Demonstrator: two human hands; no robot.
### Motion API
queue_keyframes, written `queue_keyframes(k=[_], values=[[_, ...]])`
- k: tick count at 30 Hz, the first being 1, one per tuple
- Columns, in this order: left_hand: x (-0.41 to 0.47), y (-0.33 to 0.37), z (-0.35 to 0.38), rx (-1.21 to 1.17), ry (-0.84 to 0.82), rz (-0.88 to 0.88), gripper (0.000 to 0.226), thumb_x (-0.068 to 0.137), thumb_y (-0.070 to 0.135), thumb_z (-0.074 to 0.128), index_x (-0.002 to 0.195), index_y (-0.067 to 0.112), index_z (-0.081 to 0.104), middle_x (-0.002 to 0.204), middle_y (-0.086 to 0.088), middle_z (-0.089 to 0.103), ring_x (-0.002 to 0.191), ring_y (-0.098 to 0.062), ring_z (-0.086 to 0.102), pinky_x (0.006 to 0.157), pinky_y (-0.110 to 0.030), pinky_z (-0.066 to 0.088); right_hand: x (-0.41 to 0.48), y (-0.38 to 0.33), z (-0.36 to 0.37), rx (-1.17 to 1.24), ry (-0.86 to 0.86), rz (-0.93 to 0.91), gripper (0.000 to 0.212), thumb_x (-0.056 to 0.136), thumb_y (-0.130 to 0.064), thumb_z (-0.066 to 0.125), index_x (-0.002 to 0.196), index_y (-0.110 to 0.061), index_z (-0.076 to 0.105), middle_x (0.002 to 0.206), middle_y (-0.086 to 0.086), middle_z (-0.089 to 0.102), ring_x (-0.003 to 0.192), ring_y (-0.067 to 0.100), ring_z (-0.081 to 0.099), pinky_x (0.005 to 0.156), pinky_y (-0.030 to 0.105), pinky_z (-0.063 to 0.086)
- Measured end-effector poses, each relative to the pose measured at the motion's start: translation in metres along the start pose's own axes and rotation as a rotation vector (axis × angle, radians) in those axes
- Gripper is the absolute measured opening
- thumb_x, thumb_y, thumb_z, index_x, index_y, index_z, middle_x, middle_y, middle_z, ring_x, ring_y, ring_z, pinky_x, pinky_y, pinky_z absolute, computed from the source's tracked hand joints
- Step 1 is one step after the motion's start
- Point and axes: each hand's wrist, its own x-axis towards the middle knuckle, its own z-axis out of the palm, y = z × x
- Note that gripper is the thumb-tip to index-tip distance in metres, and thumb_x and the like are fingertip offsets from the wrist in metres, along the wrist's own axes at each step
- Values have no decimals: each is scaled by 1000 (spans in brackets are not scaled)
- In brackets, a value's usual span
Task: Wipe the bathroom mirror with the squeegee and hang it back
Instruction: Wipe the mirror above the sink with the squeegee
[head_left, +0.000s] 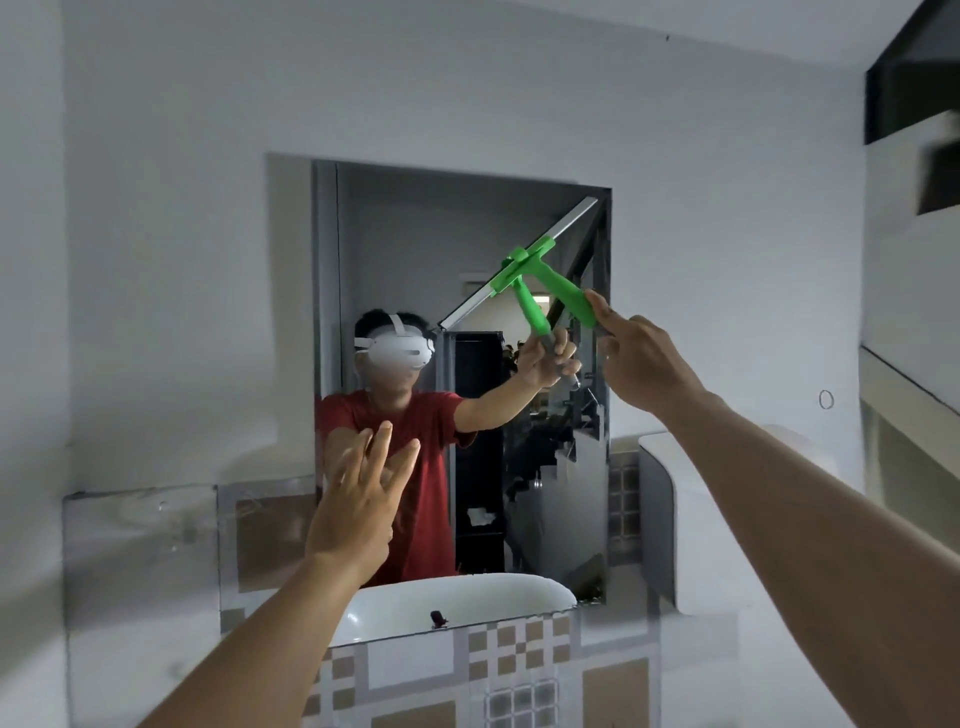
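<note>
The bathroom mirror (395, 249) hangs on the white wall straight ahead. A squeegee (563, 288) with a green handle and a long metal blade lies tilted against the mirror's upper right part, its blade running from the top right corner down to the left. My right hand (641, 358) is shut on the lower end of the green handle, index finger stretched along it. My left hand (358, 499) hovers open in front of the mirror's lower left, fingers spread, holding nothing. The mirror reflects the squeegee, both arms and a person in a red shirt.
Patterned tiles (514, 660) cover the wall below the mirror. A white rounded fixture (675, 519) stands out from the wall right of the mirror. A small ring (826, 399) sits on the right wall. A dark opening (914, 78) is at the top right.
</note>
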Motion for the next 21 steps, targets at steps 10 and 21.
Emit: queue_keyframes(k=[10,21], values=[[-1,5,-8,-54,7,-6,116,62,10,91,159,17,27,162,-26,25,147,-47,29,114,-55,38,-52,-20,23,166,-10,244,68,101,-8,38,161,-29,13,99,9,64,69,20,61,53,34,51],[-18,-21,-9,-112,15,65,100,71,-3,82,156,11,30,159,-25,31,147,-46,28,112,-54,41,-70,-103,68,511,-29,392,82,98,-11,47,161,-19,-6,77,-4,56,66,10,57,52,27,43]])
